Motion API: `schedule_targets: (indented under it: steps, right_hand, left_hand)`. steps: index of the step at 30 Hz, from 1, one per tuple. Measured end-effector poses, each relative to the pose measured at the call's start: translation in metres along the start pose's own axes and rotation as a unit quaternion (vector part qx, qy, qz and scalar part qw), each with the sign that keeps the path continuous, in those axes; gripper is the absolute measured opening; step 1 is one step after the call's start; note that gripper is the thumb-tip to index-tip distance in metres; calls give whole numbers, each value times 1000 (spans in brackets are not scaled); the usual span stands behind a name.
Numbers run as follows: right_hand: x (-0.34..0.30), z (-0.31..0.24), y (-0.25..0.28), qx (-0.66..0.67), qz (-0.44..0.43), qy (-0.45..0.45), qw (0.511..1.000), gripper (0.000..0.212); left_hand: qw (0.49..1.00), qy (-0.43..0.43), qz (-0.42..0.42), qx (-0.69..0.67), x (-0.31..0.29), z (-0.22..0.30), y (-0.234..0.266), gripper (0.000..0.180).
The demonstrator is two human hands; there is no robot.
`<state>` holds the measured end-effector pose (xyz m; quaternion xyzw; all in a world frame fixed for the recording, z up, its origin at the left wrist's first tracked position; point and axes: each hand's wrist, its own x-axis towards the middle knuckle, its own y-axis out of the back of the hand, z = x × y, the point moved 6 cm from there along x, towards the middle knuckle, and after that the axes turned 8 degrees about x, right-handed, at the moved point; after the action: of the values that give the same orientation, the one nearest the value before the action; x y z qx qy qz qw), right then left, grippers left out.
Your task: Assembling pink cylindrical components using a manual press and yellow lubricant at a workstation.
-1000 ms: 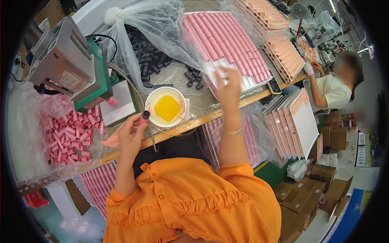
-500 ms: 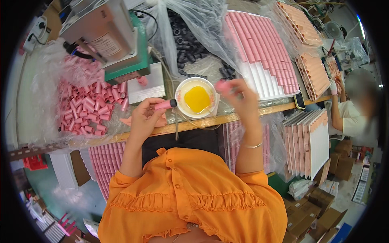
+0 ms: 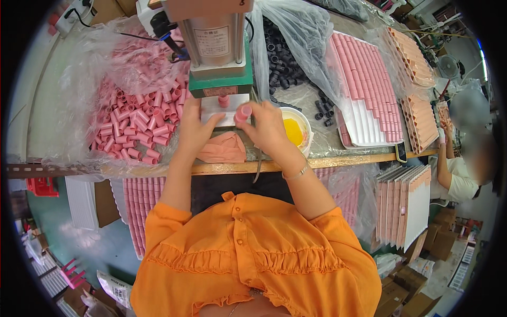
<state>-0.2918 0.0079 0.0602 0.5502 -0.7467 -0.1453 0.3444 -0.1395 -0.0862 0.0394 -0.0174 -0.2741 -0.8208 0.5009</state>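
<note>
My right hand [image 3: 264, 127] grips a short pink tube [image 3: 243, 112] between thumb and fingers, over the right side of a metal plate [image 3: 211, 105]. At the plate's left edge is my left hand [image 3: 198, 129], its thumb stretched out apart from the fingers and nothing visible between them. A small pink piece [image 3: 224, 100] stands upright on the plate, beneath a press [image 3: 221, 79] with a green body. A folded pink cloth [image 3: 224, 148] lies just in front of the plate. Partly behind my right wrist sits a white bowl [image 3: 307, 138] with something yellow in it.
Loose pink tubes [image 3: 132, 127] are heaped on plastic film at left. Black rings [image 3: 285, 68] lie behind the bowl. A white ridged tray [image 3: 369, 124] holds rows of pink tubes; peach trays [image 3: 420, 119] stand farther right. A co-worker [image 3: 454, 169] is at far right.
Both hands have moved from around the bowl to the metal plate. The pink tube with a black end, earlier in my left hand, is no longer visible. The view has shifted leftward.
</note>
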Motion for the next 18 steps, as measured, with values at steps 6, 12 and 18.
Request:
schedule_targets:
  steps: [6,12,18]
  right_hand:
    - [44,18,-35,-84,28,-6,996,38]
    - [28,-1,-19,-159,8,-41,986,48]
    - [-36,-35,7,318,-136,-118,931,35]
  left_hand:
    - [989,-6,-33,146,26,-9,11,40]
    - [972,115,-96,-183,-36,-46,37,38]
    - [891,162,-260,-334,-76,29,-11,50]
